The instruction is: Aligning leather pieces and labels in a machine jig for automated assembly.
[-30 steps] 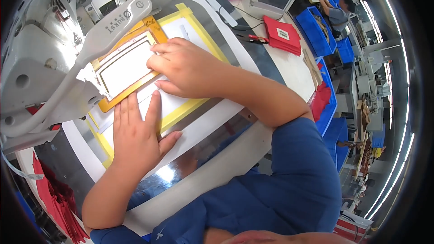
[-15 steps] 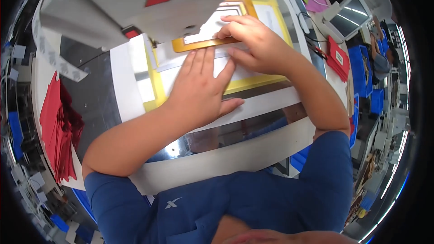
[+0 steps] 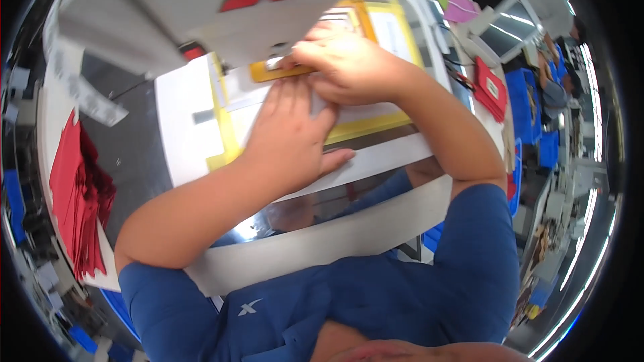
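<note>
My left hand (image 3: 285,134) lies flat on a white sheet with a yellow border (image 3: 369,133), fingers stretched out and thumb apart. Its fingertips meet the near edge of an amber-coloured frame (image 3: 364,20). My right hand (image 3: 355,67) reaches over that frame, its fingers bent and drawn together close to the underside of a large pale machine head (image 3: 161,10) with a red emblem. A small shiny part shows beside those fingertips. Blur and the machine head hide whatever the right fingers hold, if anything.
Red cut pieces (image 3: 77,208) are heaped at the left edge of the table. On the right are a red stack (image 3: 491,90), a tilted screen (image 3: 515,23), purple sheets (image 3: 456,3) and blue bins (image 3: 523,104). A person sits far right.
My right hand has moved left along the amber frame, toward the machine head, and its fingers have drawn in. The left hand keeps its place on the sheet. The whole view has shifted slightly.
</note>
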Demonstrator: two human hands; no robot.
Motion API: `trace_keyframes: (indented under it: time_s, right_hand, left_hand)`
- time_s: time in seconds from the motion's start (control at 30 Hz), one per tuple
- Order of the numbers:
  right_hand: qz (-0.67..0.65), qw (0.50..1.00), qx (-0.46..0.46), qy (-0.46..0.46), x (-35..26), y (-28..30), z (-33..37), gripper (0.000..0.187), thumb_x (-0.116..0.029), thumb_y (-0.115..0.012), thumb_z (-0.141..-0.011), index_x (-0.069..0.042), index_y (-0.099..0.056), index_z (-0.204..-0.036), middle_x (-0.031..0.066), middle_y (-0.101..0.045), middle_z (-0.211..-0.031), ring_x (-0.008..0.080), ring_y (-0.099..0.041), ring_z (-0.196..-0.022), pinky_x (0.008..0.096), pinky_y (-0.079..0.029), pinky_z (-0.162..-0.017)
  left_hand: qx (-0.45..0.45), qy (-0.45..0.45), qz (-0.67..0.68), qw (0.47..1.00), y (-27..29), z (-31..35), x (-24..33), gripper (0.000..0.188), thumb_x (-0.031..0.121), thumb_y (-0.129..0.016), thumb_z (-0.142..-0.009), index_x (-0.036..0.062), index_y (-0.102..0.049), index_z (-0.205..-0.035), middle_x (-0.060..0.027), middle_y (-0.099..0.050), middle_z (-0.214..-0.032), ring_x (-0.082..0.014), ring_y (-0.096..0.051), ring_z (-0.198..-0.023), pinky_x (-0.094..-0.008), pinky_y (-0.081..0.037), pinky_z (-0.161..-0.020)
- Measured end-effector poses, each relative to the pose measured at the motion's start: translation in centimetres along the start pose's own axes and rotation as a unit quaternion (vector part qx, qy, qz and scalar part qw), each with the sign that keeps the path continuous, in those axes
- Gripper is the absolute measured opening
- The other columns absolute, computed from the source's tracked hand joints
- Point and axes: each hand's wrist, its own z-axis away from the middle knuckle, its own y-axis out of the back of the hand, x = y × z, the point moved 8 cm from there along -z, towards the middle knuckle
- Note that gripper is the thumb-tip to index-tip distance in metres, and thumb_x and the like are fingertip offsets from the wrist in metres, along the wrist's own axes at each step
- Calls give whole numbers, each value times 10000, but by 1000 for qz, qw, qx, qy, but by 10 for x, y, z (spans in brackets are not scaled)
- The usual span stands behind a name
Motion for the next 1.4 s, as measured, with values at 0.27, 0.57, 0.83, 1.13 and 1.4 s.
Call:
trace_keyframes:
  time_s: [0.27,0.57,0.83,1.13,1.4]
  right_hand:
    - [51,994,-89,-30,0,-21,-12,343,-181,-661,-884,-55,-714,-1199,179,-743,-1262,391,-675,-1184,479,-526,-1043]
    - [97,991,88,0,-11,-11,23,224,-170,-714,-861,-45,-675,-1043,156,-742,-1133,335,-698,-1101,440,-528,-979]
    - [45,964,221,143,-76,2,55,211,-185,-784,-812,-65,-678,-948,81,-680,-965,291,-668,-914,423,-524,-835]
    - [26,974,192,116,-78,11,58,188,-58,-795,-783,-46,-709,-951,94,-660,-876,304,-652,-874,435,-524,-813]
    - [4,981,163,107,-82,1,52,180,-59,-794,-802,-31,-709,-958,104,-662,-862,303,-636,-845,427,-511,-796]
  left_hand:
    - [-30,-2,-69,997,2,4,5,879,474,-801,-863,33,-489,-1556,-310,-482,-1514,-541,-424,-1433,-611,-324,-1239]
    - [-33,-31,-86,995,1,-9,8,819,377,-807,-869,24,-499,-1541,-318,-460,-1554,-546,-409,-1453,-605,-326,-1235]
    - [-16,-31,63,997,10,4,7,528,429,-824,-882,47,-758,-1241,-371,-565,-1467,-547,-561,-1330,-597,-395,-1195]
    - [-39,150,-133,979,69,87,-39,542,393,-729,-973,15,-667,-1356,-230,-670,-1392,-387,-642,-1319,-488,-498,-1114]
    - [114,441,-315,833,239,280,-192,311,221,-690,-1008,-4,-768,-1208,-239,-762,-1224,-417,-718,-1158,-487,-555,-1046]
